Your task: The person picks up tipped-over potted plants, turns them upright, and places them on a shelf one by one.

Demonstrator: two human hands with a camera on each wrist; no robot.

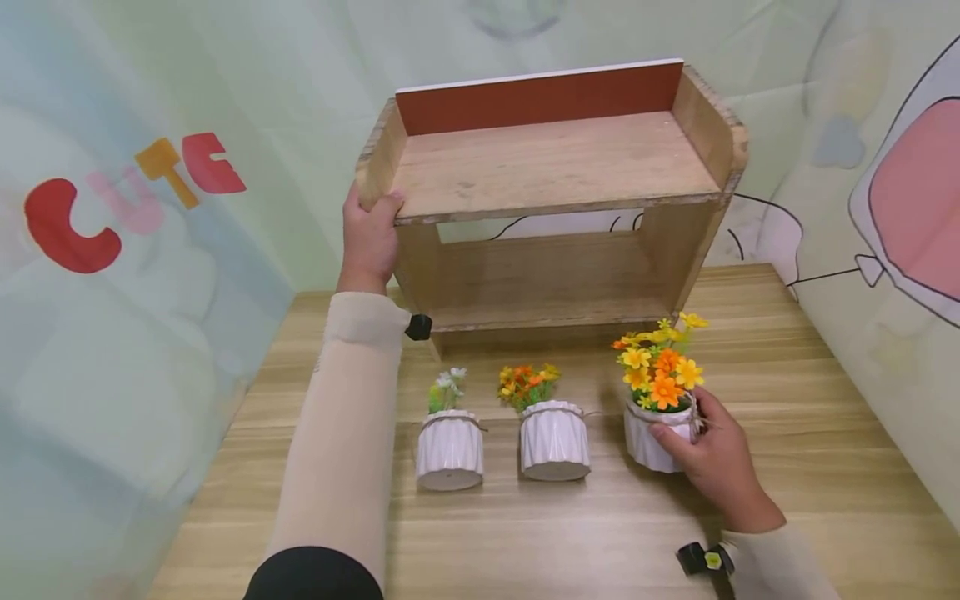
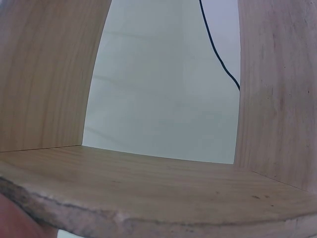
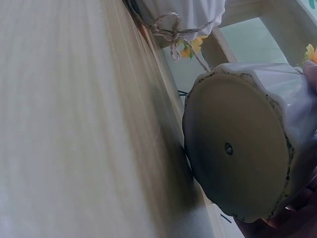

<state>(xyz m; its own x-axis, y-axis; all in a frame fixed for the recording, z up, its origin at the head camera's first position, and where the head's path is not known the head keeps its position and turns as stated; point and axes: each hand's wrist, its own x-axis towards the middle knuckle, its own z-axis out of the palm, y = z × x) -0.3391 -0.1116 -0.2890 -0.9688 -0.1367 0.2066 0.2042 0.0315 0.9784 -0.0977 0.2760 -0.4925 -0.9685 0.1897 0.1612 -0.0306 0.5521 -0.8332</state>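
Note:
A two-tier wooden shelf (image 1: pixel 555 167) with a red back panel stands at the back of the table. My left hand (image 1: pixel 371 233) grips its upper left side wall; the left wrist view shows only a shelf board (image 2: pixel 148 183) close up. Three white ribbed pots stand in a row in front. My right hand (image 1: pixel 712 458) grips the right pot (image 1: pixel 651 440), which holds orange and yellow flowers (image 1: pixel 660 367). In the right wrist view the pot's underside (image 3: pixel 237 148) shows, tipped up from the table (image 3: pixel 74 124).
The middle pot (image 1: pixel 553 440) with orange flowers and the left pot (image 1: pixel 450 450) with pale flowers stand on the wooden table (image 1: pixel 825 467). Printed fabric walls close in at the left, back and right. The shelf's lower tier (image 1: pixel 540 283) holds nothing.

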